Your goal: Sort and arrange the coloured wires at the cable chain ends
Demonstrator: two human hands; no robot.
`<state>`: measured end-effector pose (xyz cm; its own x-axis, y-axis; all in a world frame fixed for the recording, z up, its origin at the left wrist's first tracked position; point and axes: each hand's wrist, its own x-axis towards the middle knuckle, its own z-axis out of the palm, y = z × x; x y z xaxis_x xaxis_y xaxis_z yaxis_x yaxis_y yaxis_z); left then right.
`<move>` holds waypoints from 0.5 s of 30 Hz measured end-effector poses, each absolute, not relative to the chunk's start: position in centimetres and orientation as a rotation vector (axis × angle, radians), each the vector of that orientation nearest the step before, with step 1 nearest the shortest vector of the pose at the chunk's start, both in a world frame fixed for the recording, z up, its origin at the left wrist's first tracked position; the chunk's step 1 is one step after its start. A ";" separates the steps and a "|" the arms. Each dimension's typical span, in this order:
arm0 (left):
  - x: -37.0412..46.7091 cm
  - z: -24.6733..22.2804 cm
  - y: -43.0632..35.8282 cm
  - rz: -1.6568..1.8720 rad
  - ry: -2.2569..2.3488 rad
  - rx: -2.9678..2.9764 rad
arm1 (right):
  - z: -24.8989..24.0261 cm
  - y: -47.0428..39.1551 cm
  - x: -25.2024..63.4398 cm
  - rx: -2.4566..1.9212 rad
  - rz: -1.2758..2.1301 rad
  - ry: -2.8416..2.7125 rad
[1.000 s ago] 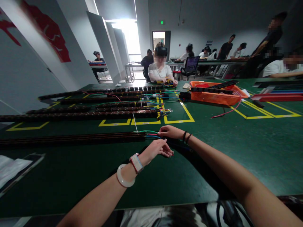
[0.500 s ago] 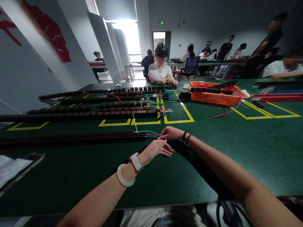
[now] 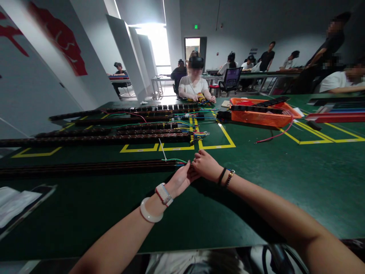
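Right grip: ours (image 3: 207,165) is curled nearly closed at the wire ends; its fingertips are hidden, so we cannot tell what it pinches.
Left grip: ours (image 3: 181,179) is partly curved, thumb up, fingers reaching beneath the right one; we cannot tell whether it is closed on a wire.
Wires: thin green wire (image 3: 177,160) and short blue wire (image 3: 180,165) run into our hands from nine o'clock; red shows faintly between them.
Long bundle: from our hands, the long black bundle with copper-brown lines (image 3: 114,166) lies toward nine o'clock, flat on the green bench (image 3: 285,167).
White tie: a thin white plastic strip (image 3: 162,149) stands near the bundle's wire end, at ten o'clock.
Other bundles: several black wrapped lengths (image 3: 114,139) with coloured wire tails lie at ten to eleven o'clock.
Basket: an orange plastic basket (image 3: 262,120) sits at two o'clock, bearing black wrapped pieces (image 3: 256,110).
Person opposite: at twelve o'clock, someone in white (image 3: 194,85) handles a yellow-and-black tool (image 3: 202,98).
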<state>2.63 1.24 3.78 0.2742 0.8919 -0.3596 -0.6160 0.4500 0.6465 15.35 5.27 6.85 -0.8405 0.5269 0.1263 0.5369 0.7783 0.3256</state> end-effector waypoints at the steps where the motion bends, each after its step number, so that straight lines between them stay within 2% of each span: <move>1: 2.7 3.8 1.3 1.065 0.777 0.420 | 6.9 5.0 15.3 -0.855 -0.574 -2.939; 9: 2.6 3.5 1.3 1.083 0.771 0.455 | 6.9 3.6 15.4 -0.867 -0.571 -2.965; 15: 2.4 3.0 1.6 1.055 0.727 0.468 | 9.4 4.4 16.9 -0.969 -0.295 -2.952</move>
<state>2.36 1.58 3.00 0.2986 0.9024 -0.3105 -0.6116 0.4307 0.6637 16.88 4.37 9.44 -0.8072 0.5851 0.0782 0.5890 0.7895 0.1725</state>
